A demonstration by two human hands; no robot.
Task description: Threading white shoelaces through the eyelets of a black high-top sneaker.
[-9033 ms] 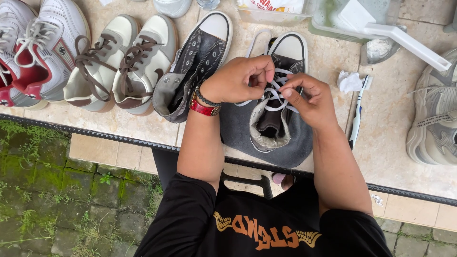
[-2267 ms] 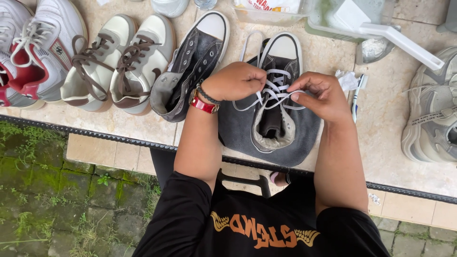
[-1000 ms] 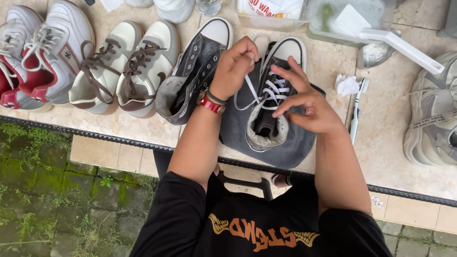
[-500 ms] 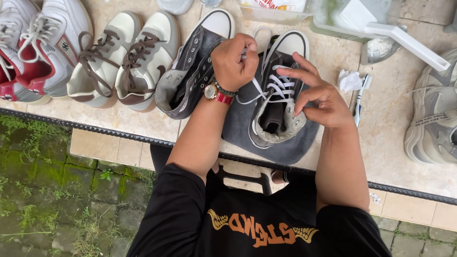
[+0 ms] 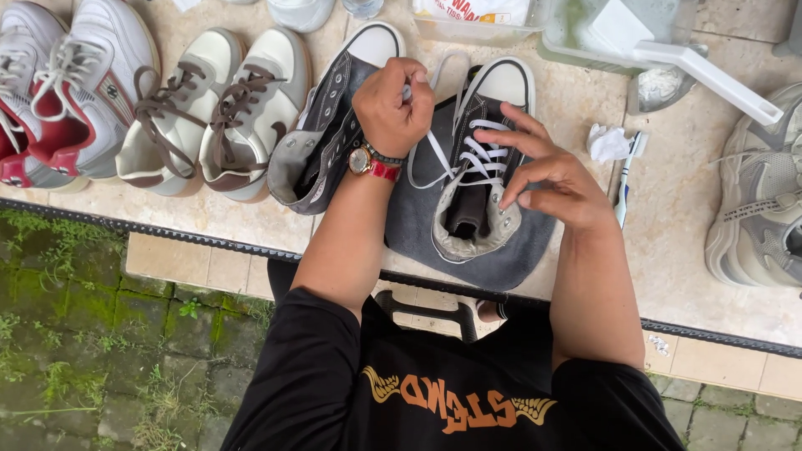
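Your left hand (image 5: 393,104) is fisted tight around the end of a white lace (image 5: 426,159), pulling it up from the black high-top sneaker (image 5: 480,159). That shoe sits upright on a grey cloth (image 5: 409,234) near the ledge's (image 5: 668,242) front edge. Your right hand (image 5: 547,179) rests beside the laces, fingers loosely spread, gripping nothing

Black high-top (image 5: 480,159) looking matt canvas w/ glossy white rubber toe, lying on grey felt-like cloth (image 5: 418,234). Counter (image 5: 668,242) showing smooth speckled stone. At 3 o'clock, toothbrush (image 5: 626,179) showing shiny plastic.
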